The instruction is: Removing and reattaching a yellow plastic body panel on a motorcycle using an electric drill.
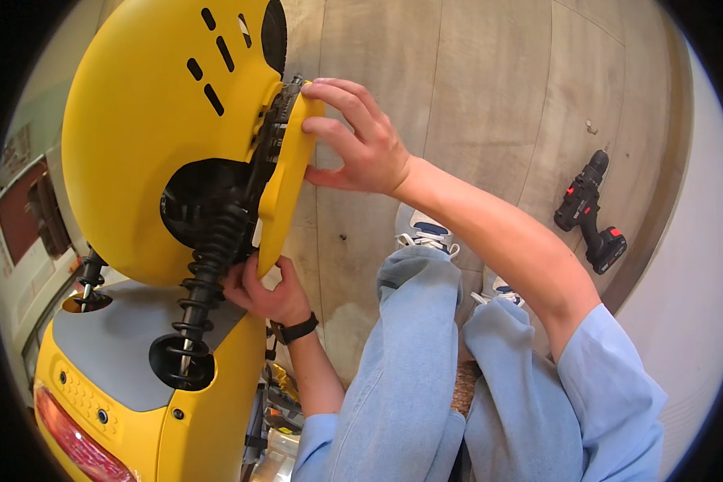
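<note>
A yellow side panel (285, 181) stands along the edge of a large rounded yellow shell (128, 153), with a gap between them showing black parts. My right hand (365, 149) grips the panel's upper part, its fingertips bent over the edge. Lower down, my left hand (273, 293), with a black watch (295, 329) on the wrist, holds the panel's bottom end. Some of its fingertips are hidden behind the panel and the black parts. Just left of that hand, a black coil-spring shock absorber (205, 273) runs down into the yellow body (209, 434).
A grey top cover (149, 341) and a red tail light (80, 438) are on the body. On the wood-look floor (490, 88) at right lies a black cordless drill (588, 210), near a pale wall (691, 321). Tools and parts (281, 410) sit beside my left forearm.
</note>
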Motion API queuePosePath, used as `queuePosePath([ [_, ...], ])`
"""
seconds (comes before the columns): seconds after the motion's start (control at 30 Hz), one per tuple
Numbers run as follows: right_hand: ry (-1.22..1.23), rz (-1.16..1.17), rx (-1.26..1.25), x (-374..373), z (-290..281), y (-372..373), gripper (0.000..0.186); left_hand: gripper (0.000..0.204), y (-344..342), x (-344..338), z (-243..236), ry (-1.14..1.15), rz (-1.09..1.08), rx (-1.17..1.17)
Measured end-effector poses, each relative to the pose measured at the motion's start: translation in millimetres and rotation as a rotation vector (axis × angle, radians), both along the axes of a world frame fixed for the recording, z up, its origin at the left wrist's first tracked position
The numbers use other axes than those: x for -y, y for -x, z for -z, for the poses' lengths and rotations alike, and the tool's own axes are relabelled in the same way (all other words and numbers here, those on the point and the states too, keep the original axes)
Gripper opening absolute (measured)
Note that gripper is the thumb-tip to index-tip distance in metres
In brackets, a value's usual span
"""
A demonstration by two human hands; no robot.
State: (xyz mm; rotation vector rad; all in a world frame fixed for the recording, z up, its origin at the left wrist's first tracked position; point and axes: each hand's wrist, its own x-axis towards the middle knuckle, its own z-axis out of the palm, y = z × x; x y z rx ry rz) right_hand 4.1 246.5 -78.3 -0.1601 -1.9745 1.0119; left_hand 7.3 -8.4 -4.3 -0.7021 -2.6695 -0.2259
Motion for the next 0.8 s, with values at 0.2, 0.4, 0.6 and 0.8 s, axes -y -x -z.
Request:
queuePosePath([
  [0.2, -0.027, -0.004, 0.006, -1.1, -2.0, -0.7, 0.051, 0.037, 3.8, -5.8, 1.0, -0.031, 0.014, -0.054],
  [0.4, -0.033, 0.011, 0.005, -1.4, -4.2, 0.0, 0.050, 0.033, 6.8, -2.9, -4.5, 0.014, 0.085, -0.051],
  [0.6, -0.034, -0.001, 0.001, 1.4, -2.4, 2.0, 0.048, 0.032, 4.0, -1.7, -2.0, 0.021, 0.043, -0.070],
  [0.8, -0.010, 0.019, -0.002, 3.8, -3.6, 3.0, 0.047, 0.029, 9.0, 1.4, 2.0, -0.013, 0.027, -0.066],
])
